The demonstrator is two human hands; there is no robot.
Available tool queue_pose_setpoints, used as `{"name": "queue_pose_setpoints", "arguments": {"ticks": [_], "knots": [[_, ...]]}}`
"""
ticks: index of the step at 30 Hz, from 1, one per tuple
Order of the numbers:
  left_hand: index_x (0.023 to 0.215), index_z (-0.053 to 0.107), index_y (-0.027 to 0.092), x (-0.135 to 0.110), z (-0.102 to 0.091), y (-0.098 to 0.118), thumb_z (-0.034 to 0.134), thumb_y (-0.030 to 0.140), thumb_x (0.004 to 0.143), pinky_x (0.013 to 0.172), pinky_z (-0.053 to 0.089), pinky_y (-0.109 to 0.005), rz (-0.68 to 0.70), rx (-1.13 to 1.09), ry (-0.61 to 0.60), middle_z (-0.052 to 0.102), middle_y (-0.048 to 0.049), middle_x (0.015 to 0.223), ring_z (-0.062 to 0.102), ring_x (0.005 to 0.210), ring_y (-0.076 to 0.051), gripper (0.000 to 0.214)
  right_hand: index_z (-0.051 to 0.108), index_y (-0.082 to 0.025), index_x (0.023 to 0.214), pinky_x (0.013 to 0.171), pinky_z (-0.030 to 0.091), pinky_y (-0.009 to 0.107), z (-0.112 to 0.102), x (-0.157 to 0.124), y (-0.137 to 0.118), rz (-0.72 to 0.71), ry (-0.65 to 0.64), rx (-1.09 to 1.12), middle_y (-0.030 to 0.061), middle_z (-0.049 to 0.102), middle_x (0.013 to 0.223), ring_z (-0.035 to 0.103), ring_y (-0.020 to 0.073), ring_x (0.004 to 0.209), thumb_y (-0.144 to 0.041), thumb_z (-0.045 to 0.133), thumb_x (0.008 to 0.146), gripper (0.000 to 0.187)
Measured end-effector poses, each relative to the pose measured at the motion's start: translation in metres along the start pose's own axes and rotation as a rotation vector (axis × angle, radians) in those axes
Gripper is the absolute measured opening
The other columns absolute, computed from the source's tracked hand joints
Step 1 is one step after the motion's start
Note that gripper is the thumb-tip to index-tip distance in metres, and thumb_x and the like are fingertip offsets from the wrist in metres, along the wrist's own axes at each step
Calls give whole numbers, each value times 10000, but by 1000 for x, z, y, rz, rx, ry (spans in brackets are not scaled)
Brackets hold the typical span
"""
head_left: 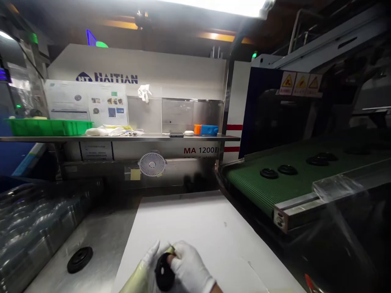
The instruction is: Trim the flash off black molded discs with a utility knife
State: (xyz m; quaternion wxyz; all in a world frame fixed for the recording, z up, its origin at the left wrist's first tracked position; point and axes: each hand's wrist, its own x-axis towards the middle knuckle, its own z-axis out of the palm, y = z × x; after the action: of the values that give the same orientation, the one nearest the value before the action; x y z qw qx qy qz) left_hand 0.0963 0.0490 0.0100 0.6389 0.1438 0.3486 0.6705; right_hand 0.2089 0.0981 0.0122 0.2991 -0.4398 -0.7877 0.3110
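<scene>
Left hand [150,257] partly hidden behind black part [165,276]; posted sheets' [69,101] print (tiny) unreadable; white board [183,219] cut off below.

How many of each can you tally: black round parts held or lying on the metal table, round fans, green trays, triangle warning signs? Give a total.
Black round parts: 2
Round fans: 1
Green trays: 1
Triangle warning signs: 3
Total: 7
</scene>
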Motion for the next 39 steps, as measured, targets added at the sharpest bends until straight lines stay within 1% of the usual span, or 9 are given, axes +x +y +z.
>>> {"name": "queue_pose_setpoints", "arguments": {"ticks": [4,7,9,11,14,20,25,33,39], "knots": [[958,625,178,-2,-7,-13,644,339,700,675,539,-450,-176,-24,116,695,-100,735,664,814,-326,305,589,-208,770,586,409,208,12,-12,-17,72,-14,63,-19,638,724,600,159,680,-196,555,705,75],[1076,579,202,4,-28,5,643,251,660,567,540,-365,-272,-19,193,698,-65,763,671,724,-272,423,533,-233,1025,629,438,246,7,-17,-17,90,35,127,1,641,821,608,177,721,-276,531,781,248],[1093,569,198,12,-43,20,623,197,622,539,530,-331,-280,-29,171,697,-68,812,663,692,-240,474,531,-213,1034,675,444,271,3,-20,-13,39,146,137,33,621,867,596,183,760,-256,433,843,219],[1056,581,164,17,-52,34,586,146,597,580,536,-343,-223,-92,132,685,-81,794,653,679,-221,460,582,-196,901,700,434,274,3,-23,-8,-16,232,113,44,598,859,576,182,773,-203,413,826,185],[978,593,118,13,-54,45,551,109,624,684,538,-405,-55,-195,144,656,-96,748,644,723,-224,357,581,-198,708,647,417,239,10,-28,-7,23,165,126,16,593,753,570,165,712,-155,460,741,132],[856,613,114,-2,-39,50,537,148,738,612,530,-334,184,-248,153,600,-60,707,601,661,-175,145,536,-233,779,597,379,261,41,-32,-28,0,19,-97,3,609,707,563,182,650,-359,316,904,283],[773,619,125,-6,-40,52,618,198,748,603,506,-265,114,-311,27,563,-31,686,558,638,-133,77,547,-253,839,618,384,258,59,-25,-41,-31,-19,-209,11,641,794,592,191,718,-353,292,926,288],[779,624,137,-5,-36,44,627,130,717,702,517,-343,151,-341,68,567,-24,697,565,653,-147,63,570,-262,937,609,365,273,66,-26,-38,3,41,-344,12,663,820,621,213,745,-300,299,924,275],[857,623,145,3,-39,35,649,202,731,769,505,-326,190,-351,69,569,-21,731,575,677,-134,141,527,-254,805,530,293,271,75,-32,-35,15,49,-430,-8,646,713,601,184,624,-286,290,914,263]]}}
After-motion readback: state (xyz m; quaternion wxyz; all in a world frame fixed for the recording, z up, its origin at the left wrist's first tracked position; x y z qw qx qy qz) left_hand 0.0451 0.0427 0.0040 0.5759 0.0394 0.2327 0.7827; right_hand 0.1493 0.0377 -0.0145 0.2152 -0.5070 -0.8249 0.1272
